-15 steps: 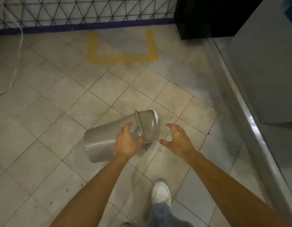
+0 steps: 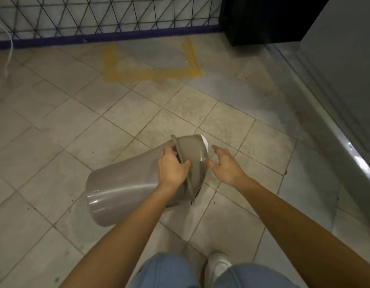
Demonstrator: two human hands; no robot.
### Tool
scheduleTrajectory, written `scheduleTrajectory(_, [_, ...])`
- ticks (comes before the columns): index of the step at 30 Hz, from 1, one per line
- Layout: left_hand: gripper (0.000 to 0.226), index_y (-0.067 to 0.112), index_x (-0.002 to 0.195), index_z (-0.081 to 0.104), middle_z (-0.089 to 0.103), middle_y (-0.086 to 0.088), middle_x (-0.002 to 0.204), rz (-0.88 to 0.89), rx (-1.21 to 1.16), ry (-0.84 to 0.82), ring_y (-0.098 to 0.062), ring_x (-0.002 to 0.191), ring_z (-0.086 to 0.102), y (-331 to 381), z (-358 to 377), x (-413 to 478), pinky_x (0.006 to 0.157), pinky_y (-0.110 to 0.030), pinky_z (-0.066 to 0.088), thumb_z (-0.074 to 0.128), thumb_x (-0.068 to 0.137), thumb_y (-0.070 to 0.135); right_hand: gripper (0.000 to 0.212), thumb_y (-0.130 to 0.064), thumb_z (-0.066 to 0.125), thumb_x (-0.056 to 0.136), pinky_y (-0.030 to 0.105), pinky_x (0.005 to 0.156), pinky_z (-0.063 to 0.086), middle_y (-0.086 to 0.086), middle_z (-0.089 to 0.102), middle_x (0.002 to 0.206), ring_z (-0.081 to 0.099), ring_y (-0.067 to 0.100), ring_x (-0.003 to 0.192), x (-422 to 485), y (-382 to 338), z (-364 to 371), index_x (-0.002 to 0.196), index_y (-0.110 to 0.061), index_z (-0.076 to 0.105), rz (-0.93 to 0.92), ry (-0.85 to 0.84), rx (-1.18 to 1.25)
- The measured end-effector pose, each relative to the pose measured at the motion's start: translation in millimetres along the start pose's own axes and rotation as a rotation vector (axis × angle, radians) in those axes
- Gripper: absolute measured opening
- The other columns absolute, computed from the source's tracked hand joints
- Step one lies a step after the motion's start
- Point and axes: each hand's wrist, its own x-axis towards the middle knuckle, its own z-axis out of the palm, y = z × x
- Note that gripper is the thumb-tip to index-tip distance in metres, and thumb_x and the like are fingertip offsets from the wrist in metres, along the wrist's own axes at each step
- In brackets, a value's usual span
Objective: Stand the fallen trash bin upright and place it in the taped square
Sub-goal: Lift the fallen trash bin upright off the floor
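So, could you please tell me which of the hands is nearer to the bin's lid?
Left. The left hand grips the trash bin at the lid rim; the right hand is open beside the lid, its thumb about touching.

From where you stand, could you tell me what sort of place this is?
Probably an indoor utility or work corner: tiled floor, wire fence along the far side, and a yellow taped square marking a spot.

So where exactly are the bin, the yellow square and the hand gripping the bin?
trash bin (image 2: 122, 190), head view, on its grey side wall.
taped square (image 2: 153, 74), head view, on its near yellow strip.
left hand (image 2: 171, 169), head view, on its back.
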Motion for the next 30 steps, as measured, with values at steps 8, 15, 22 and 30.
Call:
scheduleTrajectory(8, [0.045, 0.011, 0.12, 0.054, 0.066, -0.012, 0.099, 0.022, 0.08, 0.006, -0.026, 0.092, 0.062, -3, 4, 10, 0.07, -0.026, 0.047, 0.066, 0.077, 0.013, 0.067, -0.042, 0.05, 0.091, 0.033, 0.107, 0.029, 0.01, 0.034, 0.149, 0.035, 0.025, 0.134, 7, -2, 12, 0.145, -0.012, 0.025, -0.021, -0.057, 0.006])
scheduleTrajectory(15, [0.04, 0.011, 0.11, 0.062, 0.051, 0.012, 0.052, -0.01, -0.01, 0.059, 0.005, 0.051, 0.047, -2, 0, 9, 0.046, 0.002, 0.035, 0.07, 0.071, 0.006, 0.063, -0.038, 0.053, 0.09, 0.032, 0.103, 0.033, 0.008, 0.039, 0.145, 0.04, 0.026, 0.13, 5, -2, 16, 0.143, -0.014, 0.029, 0.012, -0.07, 0.15])
scheduleTrajectory(22, [0.045, 0.013, 0.113, 0.06, 0.057, 0.007, 0.063, -0.077, -0.076, 0.051, -0.008, 0.061, 0.059, 3, -11, 14, 0.061, -0.023, 0.05, 0.073, 0.07, 0.009, 0.054, -0.041, 0.035, 0.097, 0.026, 0.099, 0.028, 0.008, 0.041, 0.146, 0.038, 0.022, 0.132, 1, 4, 19, 0.144, -0.015, 0.027, 0.037, -0.109, 0.16])
scheduleTrajectory(30, [0.049, 0.015, 0.117, 0.056, 0.067, -0.004, 0.079, -0.104, -0.158, 0.06, -0.023, 0.076, 0.068, 16, -41, 15, 0.078, -0.041, 0.056, 0.073, 0.071, 0.017, 0.054, -0.041, 0.031, 0.098, 0.03, 0.106, 0.024, 0.008, 0.033, 0.15, 0.03, 0.023, 0.137, -1, 4, 5, 0.145, -0.013, 0.026, 0.067, -0.104, 0.139])
